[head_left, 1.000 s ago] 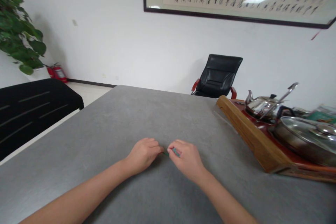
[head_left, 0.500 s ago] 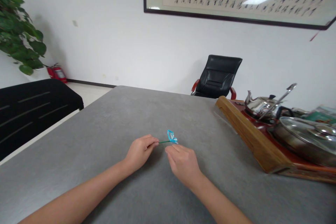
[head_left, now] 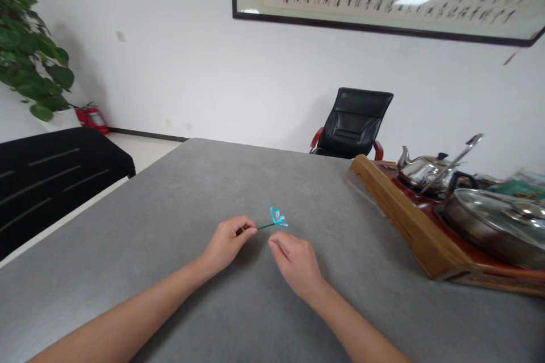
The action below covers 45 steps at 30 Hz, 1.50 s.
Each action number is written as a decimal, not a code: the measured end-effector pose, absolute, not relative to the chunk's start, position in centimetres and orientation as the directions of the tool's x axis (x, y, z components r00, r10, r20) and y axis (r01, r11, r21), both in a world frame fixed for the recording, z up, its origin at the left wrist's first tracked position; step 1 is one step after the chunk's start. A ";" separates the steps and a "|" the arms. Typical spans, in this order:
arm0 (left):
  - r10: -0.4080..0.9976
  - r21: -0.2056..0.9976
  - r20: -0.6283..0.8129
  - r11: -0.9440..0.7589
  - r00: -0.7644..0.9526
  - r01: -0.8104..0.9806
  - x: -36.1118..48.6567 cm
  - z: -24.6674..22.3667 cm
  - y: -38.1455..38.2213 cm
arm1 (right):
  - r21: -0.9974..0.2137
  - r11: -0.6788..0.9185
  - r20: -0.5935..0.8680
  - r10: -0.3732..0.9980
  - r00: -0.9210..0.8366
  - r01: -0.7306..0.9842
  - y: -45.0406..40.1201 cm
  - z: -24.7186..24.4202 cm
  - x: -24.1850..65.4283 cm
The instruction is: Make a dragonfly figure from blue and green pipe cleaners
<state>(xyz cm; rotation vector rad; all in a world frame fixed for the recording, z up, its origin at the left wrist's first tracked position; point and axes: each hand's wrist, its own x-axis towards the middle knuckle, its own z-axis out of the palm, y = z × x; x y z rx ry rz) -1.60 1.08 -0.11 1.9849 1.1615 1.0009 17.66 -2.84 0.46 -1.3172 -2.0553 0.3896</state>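
Note:
My left hand (head_left: 225,245) is pinched on the thin green stem (head_left: 266,227) of a small blue twisted-wire butterfly shape (head_left: 278,218), which it holds just above the grey stone-look table (head_left: 170,193). The blue shape stands up from the stem's far end, clear of my fingers. My right hand (head_left: 296,265) rests close below that shape, with its relaxed fingers holding nothing and not touching it.
At the right, a wooden tea tray (head_left: 409,221) carries a steel kettle (head_left: 421,171) and a glass-lidded pan (head_left: 494,221). Beyond the table stand a black office chair (head_left: 353,122) and a black bench (head_left: 55,176). A potted plant (head_left: 29,51) and a red fire extinguisher (head_left: 91,117) are far left.
My right hand has let go of the blue shape and drawn back from it. The left hand now holds the stem alone, and the shape stands fully visible and slightly higher.

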 end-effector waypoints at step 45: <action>0.802 0.510 0.398 -0.598 0.447 0.619 -1.6 0.0 0.3 | -0.113 0.495 0.352 0.831 -0.431 0.862 -3.5 2.0 17.2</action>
